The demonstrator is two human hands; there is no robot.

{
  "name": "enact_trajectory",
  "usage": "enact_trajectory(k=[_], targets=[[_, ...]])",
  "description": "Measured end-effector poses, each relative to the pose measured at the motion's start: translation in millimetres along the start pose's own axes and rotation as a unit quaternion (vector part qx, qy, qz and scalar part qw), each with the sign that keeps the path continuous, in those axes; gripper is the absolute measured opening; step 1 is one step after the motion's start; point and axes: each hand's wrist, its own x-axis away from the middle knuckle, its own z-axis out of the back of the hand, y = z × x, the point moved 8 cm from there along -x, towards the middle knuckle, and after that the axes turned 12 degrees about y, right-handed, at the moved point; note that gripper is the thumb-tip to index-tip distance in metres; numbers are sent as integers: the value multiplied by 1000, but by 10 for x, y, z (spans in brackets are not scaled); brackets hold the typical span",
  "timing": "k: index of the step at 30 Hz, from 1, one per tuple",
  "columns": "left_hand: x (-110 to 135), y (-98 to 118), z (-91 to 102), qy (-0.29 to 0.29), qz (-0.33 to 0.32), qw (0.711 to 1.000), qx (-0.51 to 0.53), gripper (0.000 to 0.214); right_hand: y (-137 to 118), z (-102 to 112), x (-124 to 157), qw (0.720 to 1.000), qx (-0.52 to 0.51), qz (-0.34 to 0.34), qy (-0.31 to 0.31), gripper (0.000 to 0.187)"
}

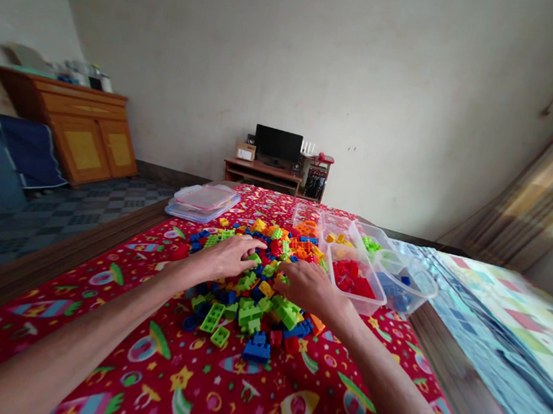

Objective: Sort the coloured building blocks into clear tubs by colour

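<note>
A mixed heap of plastic building blocks in green, blue, red, orange and yellow lies on the red patterned cloth. Over its left side, my left hand has thumb and fingers closed around a small green building block. My right hand reaches into the heap's right side with bent fingers. A bit of yellow-green shows between its thumb and fingers, too small to make out. Beside that hand stands a clear tub of red blocks. Several loose blocks, including a blue block, lie at the near edge.
Clear tubs behind and right hold orange blocks, yellow blocks and green blocks. A round tub with blue blocks stands rightmost. Stacked lids lie at the back left. A bed adjoins the table's right side.
</note>
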Motion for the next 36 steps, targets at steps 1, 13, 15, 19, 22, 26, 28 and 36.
enact_trajectory(k=[1,13,15,19,22,26,28,36], targets=[[-6,3,13,3,8,1000,11,38,24,-10,-7,1000,-17,5,7,30],[2,-103,-158,-13,187,905,382,74,275,133,-221,936,-303,-74,164,54],[23,-55,-155,-5,208,890,407,74,246,119,-218,925,-334,-80,162,53],[47,56,-123,7,210,886,414,70,156,86,-201,927,-338,-67,147,45],[49,98,-140,2,200,883,424,71,99,98,-182,932,-329,-54,144,30],[23,46,-162,14,189,879,437,66,118,116,-177,932,-328,-60,143,18],[-1,-2,-139,28,173,890,421,63,188,124,-190,931,-326,-70,150,14],[-39,-78,-61,40,140,919,367,47,713,302,-199,912,-347,-90,199,19]])
